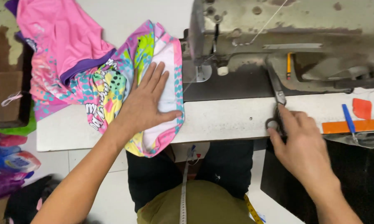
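My left hand (147, 103) is lying flat on the patterned fabric (112, 83), which is covering the tabletop (224, 120) left of the needle. A bare white strip is running open between my hands, passable. The sewing machine (286, 37) is walling off everything behind it. My right hand (299, 145) is sitting on the scissors (278, 103) at the front edge; an orange ruler (353, 125) and blue pen (348, 118) are crowding the right.

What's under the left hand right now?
The left hand lies flat on colourful patterned fabric spread over the white table. Whatever is beneath the fabric is covered.
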